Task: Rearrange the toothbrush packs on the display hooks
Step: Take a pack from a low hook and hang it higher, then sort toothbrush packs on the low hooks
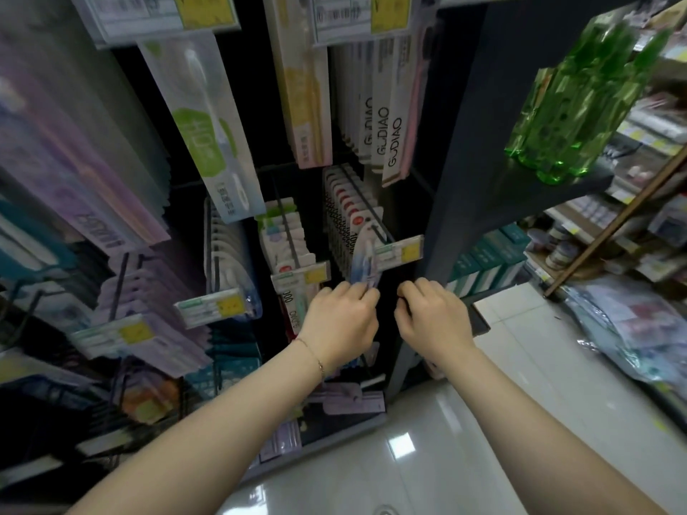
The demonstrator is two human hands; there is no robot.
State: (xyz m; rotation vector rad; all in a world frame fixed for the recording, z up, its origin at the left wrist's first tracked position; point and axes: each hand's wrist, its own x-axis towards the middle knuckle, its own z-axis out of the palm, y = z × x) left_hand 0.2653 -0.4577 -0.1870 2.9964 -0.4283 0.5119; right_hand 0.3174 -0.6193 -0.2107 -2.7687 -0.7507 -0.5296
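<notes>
The left hand (pixel 340 321) grips and hides the lower end of the blue-and-white toothbrush pack (pixel 366 260). Its fingertips curl out of sight. The right hand (pixel 433 315) shows only its back, so whether its curled fingers hold anything cannot be told. The lilac packs (pixel 85 154) at the left edge of the dark display rack (pixel 464 150) are smeared, their print unreadable. The picture's top edge cuts the white-and-yellow price labels (pixel 167 13).
</notes>
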